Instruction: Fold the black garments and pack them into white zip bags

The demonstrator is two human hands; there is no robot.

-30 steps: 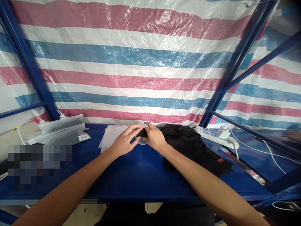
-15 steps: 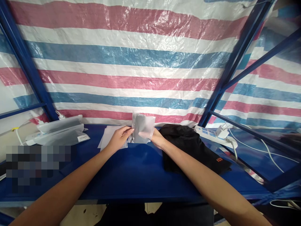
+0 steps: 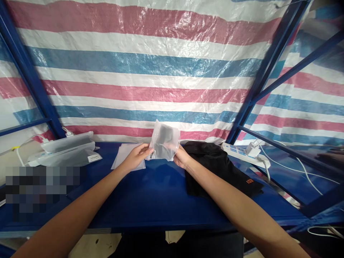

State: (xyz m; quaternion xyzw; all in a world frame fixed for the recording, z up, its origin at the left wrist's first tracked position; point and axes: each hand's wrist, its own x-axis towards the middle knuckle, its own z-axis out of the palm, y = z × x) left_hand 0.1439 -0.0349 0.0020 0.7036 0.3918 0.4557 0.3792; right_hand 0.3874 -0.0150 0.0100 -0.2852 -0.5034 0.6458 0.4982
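Note:
A translucent frosted plastic bag [image 3: 166,138] with something dark inside is held up above the blue table. My left hand [image 3: 139,153] pinches its lower left corner, beside a small printed label. At the bag's right edge, my right hand [image 3: 181,156] grips it, with some fingers behind the plastic. Flat whitish plastic bags [image 3: 125,157] lie on the table beneath my left hand. A folded black cloth garment [image 3: 212,168] with small orange lettering lies to the right, partly under my right forearm.
Filled translucent bags [image 3: 72,148], one with a white label, stand at the left beside a power strip. Another power strip [image 3: 239,150] with plugs and white cables lies at the right. Blue metal posts [image 3: 249,100] and a striped tarp [image 3: 150,64] bound the blue table [image 3: 150,200].
The bag has been raised slightly and turned, so its printed label now shows at the lower left corner. Both hands still hold it.

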